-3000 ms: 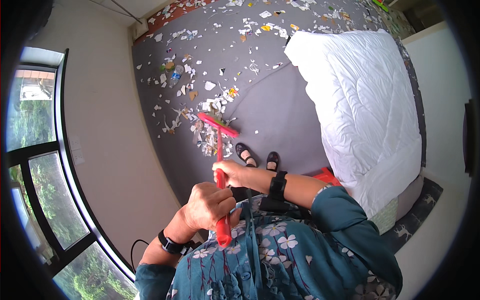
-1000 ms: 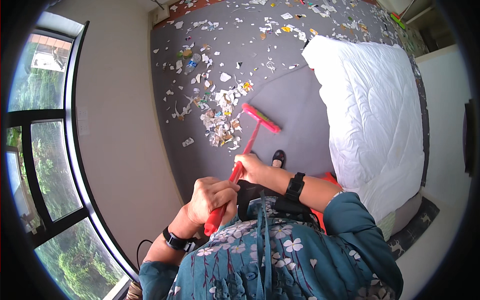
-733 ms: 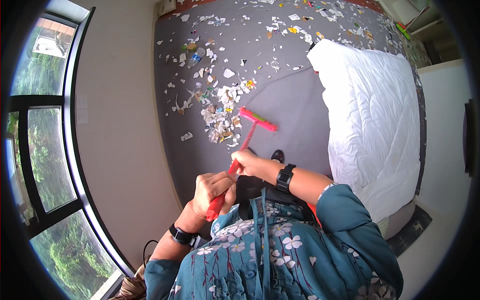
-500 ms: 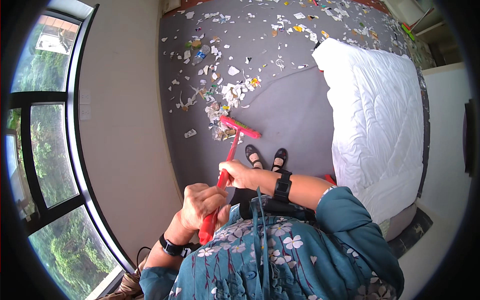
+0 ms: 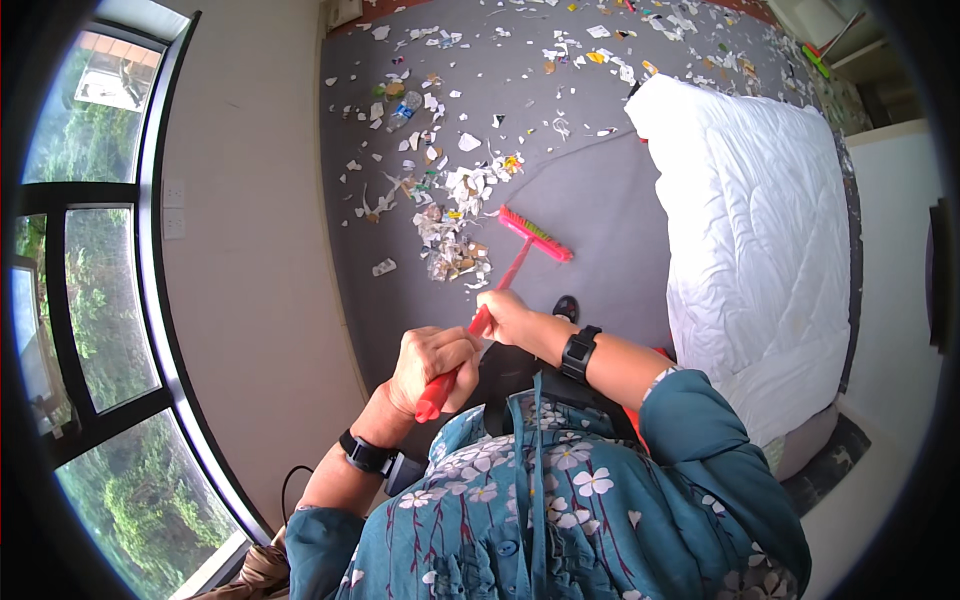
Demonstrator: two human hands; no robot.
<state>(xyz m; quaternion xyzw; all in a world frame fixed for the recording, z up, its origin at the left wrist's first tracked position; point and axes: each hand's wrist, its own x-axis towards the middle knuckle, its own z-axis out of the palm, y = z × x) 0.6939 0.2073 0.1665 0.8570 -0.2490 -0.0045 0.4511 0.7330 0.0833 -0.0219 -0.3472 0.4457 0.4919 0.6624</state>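
Note:
A red-handled broom (image 5: 537,237) slants away from me, its pink head with green bristles over the grey floor, just right of a heap of paper scraps (image 5: 447,250). My left hand (image 5: 436,366) is wrapped round the upper end of the handle. Further down the handle, my right hand (image 5: 503,317) grips it too. Both wrists carry black bands. One black shoe (image 5: 567,307) shows beyond my right forearm; the other is hidden behind my arms.
Torn paper and litter lie over the grey floor (image 5: 600,200), with a plastic bottle (image 5: 404,110) among them. At the right is a bed with a white quilt (image 5: 750,240). A wall (image 5: 250,250) with windows runs along the left. Another green-and-red tool (image 5: 816,60) is at the far right.
The broom head has moved right, off the scrap heap onto the floor beside it. Both hands have shifted up and to the right with the handle, still gripping it.

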